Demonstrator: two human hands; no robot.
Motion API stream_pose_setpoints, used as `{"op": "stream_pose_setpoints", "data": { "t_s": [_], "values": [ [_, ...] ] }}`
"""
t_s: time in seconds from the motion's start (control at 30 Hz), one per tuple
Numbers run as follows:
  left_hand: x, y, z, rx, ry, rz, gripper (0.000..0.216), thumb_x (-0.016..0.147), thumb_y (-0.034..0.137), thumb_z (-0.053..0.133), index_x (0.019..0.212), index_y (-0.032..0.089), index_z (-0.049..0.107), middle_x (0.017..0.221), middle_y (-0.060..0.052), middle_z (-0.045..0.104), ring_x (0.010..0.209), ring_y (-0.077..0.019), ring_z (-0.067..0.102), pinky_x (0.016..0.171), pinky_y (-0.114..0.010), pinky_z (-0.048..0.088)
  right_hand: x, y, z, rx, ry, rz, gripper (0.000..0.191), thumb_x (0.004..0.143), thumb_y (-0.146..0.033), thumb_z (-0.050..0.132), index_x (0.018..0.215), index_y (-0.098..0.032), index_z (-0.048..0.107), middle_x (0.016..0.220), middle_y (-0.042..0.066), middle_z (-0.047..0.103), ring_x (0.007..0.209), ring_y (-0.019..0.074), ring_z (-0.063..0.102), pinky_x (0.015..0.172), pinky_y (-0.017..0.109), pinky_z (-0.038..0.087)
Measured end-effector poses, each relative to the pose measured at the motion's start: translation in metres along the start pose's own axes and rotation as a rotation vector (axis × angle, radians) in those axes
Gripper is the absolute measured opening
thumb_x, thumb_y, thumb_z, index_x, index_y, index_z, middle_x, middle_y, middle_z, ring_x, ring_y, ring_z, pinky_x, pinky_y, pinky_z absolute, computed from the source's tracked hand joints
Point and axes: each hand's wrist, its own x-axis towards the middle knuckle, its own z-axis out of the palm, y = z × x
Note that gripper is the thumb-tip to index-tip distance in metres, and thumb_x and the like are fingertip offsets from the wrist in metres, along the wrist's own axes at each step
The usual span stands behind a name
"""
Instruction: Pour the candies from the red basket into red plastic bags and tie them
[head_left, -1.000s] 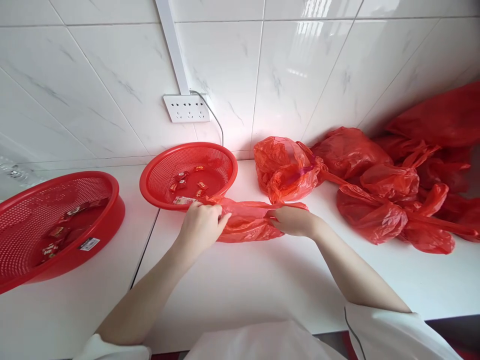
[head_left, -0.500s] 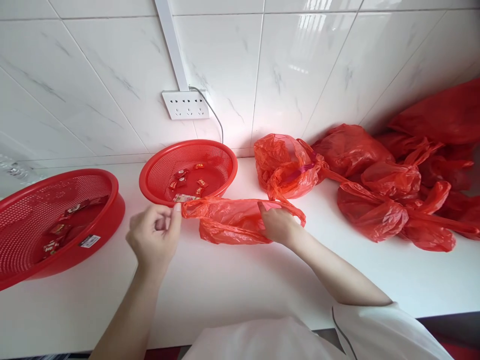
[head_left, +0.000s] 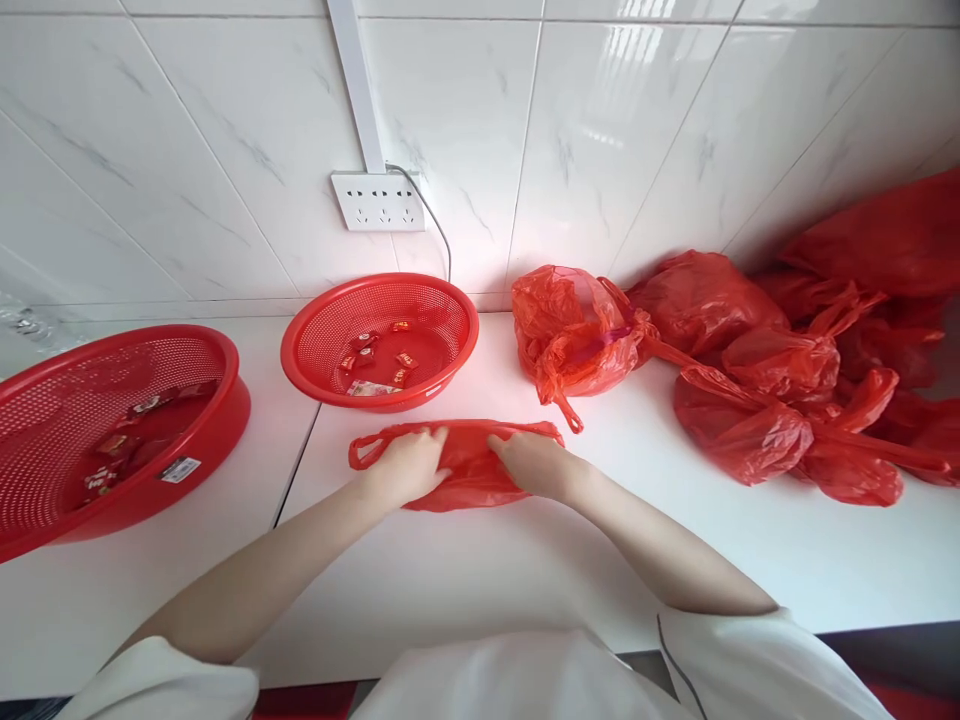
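Note:
A red plastic bag (head_left: 472,462) lies low on the white counter, in front of the smaller basket, with its handle loop spread to the left. My left hand (head_left: 409,465) is closed on the bag's left part, the thumb toward the middle. On the right part, my right hand (head_left: 532,462) grips the bag too, its fingertips partly hidden in the plastic. Just beyond the bag stands a round red plastic basket (head_left: 442,375) holding several small red-wrapped packets (head_left: 405,360) and a flat printed packet (head_left: 373,388).
A larger red basket (head_left: 225,420) with wrapped packets stands at the left. Right of the smaller basket sits a filled red bag (head_left: 566,330), its handle hanging forward. More red bags (head_left: 742,430) are heaped at the right. A tiled wall with a socket strip (head_left: 379,202) closes the back.
My left hand has moved from the bag's left handle inward onto its body. The bag has come nearer me and lies flatter; my right hand has shifted slightly left.

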Motion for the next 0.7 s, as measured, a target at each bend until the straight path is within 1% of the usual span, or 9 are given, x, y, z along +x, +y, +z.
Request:
{"op": "stream_pose_setpoints", "data": {
  "t_s": [0.1, 0.2, 0.3, 0.4, 0.5, 0.53, 0.6, 0.67, 0.7],
  "values": [
    [-0.002, -0.014, 0.014, 0.019, -0.024, -0.130, 0.086, 0.074, 0.049, 0.071, 0.141, 0.004, 0.041, 0.124, -0.030, 0.061, 0.103, -0.0428, 0.065, 0.074, -0.048, 0.052, -0.003, 0.015, 0.001, 0.012, -0.086, -0.014, 0.021, 0.080, -0.015, 0.061, 0.099, -0.010, 0.065, 0.084, 0.013, 0.072, 0.067, 0.0241, 0.068, 0.048, 0.027, 0.036],
    [-0.012, -0.010, 0.013, 0.091, -0.041, -0.154, 0.101, 0.068, 0.047, 0.078, 0.148, 0.008, 0.031, 0.134, -0.029, 0.055, 0.110, -0.0409, 0.063, 0.082, -0.048, 0.052, -0.005, 0.019, -0.004, 0.016, -0.100, -0.059, 0.018, 0.080, -0.017, 0.061, 0.097, -0.014, 0.065, 0.080, 0.009, 0.070, 0.067, 0.0226, 0.067, 0.050, 0.027, 0.035],
    [-0.020, 0.001, 0.007, 0.216, 0.062, -0.057, 0.088, 0.069, 0.031, 0.080, 0.144, 0.010, 0.038, 0.138, -0.026, 0.052, 0.121, -0.0374, 0.056, 0.094, -0.043, 0.048, -0.003, 0.013, -0.009, 0.044, 0.056, -0.159, 0.027, 0.092, -0.011, 0.043, 0.111, -0.018, 0.060, 0.096, 0.008, 0.070, 0.080, 0.0191, 0.066, 0.060, 0.026, 0.038],
    [-0.021, 0.003, 0.008, 0.175, 0.140, 0.135, 0.051, 0.076, 0.017, 0.070, 0.124, 0.014, 0.053, 0.122, -0.016, 0.060, 0.111, -0.0313, 0.060, 0.094, -0.041, 0.046, 0.003, 0.008, -0.007, 0.103, 0.136, -0.341, 0.033, 0.094, -0.006, 0.035, 0.103, -0.019, 0.063, 0.096, 0.005, 0.067, 0.077, 0.0147, 0.063, 0.063, 0.025, 0.038],
    [-0.019, -0.009, 0.017, -0.036, -0.012, 0.302, 0.047, 0.073, 0.005, 0.060, 0.117, 0.020, 0.055, 0.124, -0.011, 0.059, 0.104, -0.0267, 0.063, 0.083, -0.036, 0.050, 0.011, 0.011, 0.004, 0.138, 0.046, -0.483, 0.024, 0.087, -0.011, 0.050, 0.102, -0.020, 0.067, 0.107, 0.007, 0.065, 0.093, 0.0179, 0.063, 0.074, 0.027, 0.045],
    [-0.018, -0.016, 0.021, -0.106, -0.088, 0.329, 0.057, 0.070, 0.005, 0.061, 0.123, 0.023, 0.052, 0.135, -0.011, 0.054, 0.112, -0.0287, 0.061, 0.082, -0.035, 0.051, 0.014, 0.014, 0.009, 0.149, 0.019, -0.493, 0.031, 0.082, -0.014, 0.058, 0.111, -0.022, 0.066, 0.122, 0.008, 0.062, 0.108, 0.0221, 0.060, 0.082, 0.030, 0.047],
    [-0.016, -0.030, 0.028, -0.207, -0.222, 0.336, 0.085, 0.064, 0.010, 0.067, 0.141, 0.035, 0.040, 0.159, -0.008, 0.031, 0.135, -0.0356, 0.045, 0.085, -0.038, 0.051, 0.018, 0.022, 0.017, 0.182, -0.049, -0.457, 0.069, 0.070, -0.020, 0.072, 0.136, -0.028, 0.054, 0.148, 0.010, 0.044, 0.134, 0.0312, 0.042, 0.096, 0.038, 0.046],
    [-0.014, -0.044, 0.033, -0.278, -0.296, 0.305, 0.105, 0.061, 0.016, 0.071, 0.150, 0.046, 0.024, 0.166, -0.001, 0.012, 0.144, -0.0390, 0.031, 0.091, -0.043, 0.050, 0.021, 0.031, 0.024, 0.242, -0.137, -0.386, 0.100, 0.063, -0.022, 0.076, 0.152, -0.035, 0.031, 0.160, 0.007, 0.026, 0.143, 0.0349, 0.030, 0.098, 0.042, 0.047],
    [-0.013, -0.049, 0.035, -0.316, -0.306, 0.290, 0.107, 0.062, 0.018, 0.071, 0.151, 0.048, 0.021, 0.166, 0.000, 0.011, 0.145, -0.0390, 0.030, 0.093, -0.044, 0.049, 0.022, 0.035, 0.027, 0.283, -0.182, -0.359, 0.107, 0.063, -0.023, 0.076, 0.154, -0.038, 0.023, 0.162, 0.006, 0.022, 0.143, 0.0349, 0.031, 0.095, 0.041, 0.049]
  ]
}}
